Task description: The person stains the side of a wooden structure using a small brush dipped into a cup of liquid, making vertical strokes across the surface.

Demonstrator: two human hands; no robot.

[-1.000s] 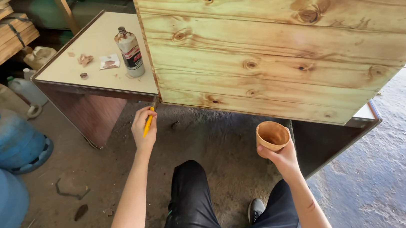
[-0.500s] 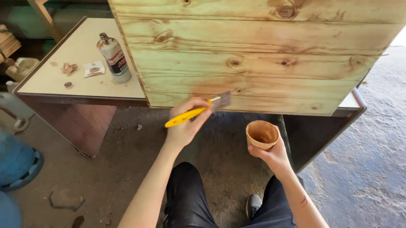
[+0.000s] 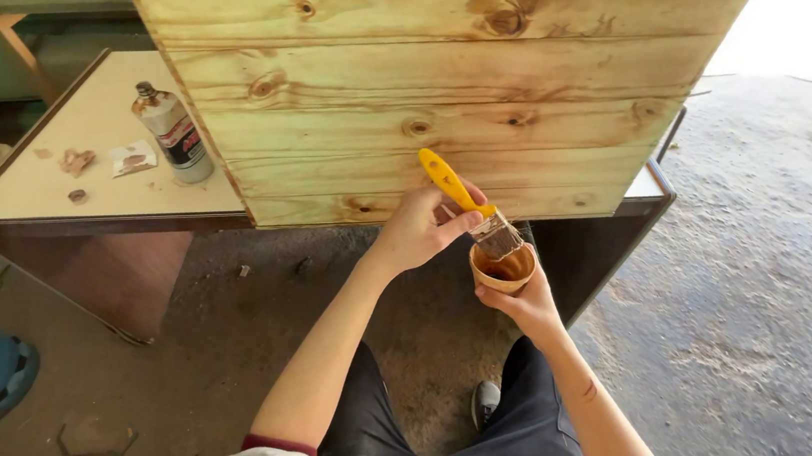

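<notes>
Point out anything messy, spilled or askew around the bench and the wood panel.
Little stands out. Small scraps and brownish stains litter the bench top beside the stained can. The wood panel overhangs the bench's front edge. Nothing looks spilled from the cup.

- I have a single view, from the camera on the person's head, so nothing is shared with a second view.
- It looks down and forward at the wooden panel, close enough that the panel fills the upper frame.
- Left of the panel lies the table; below it, the dirt floor and the person's knees.
</notes>
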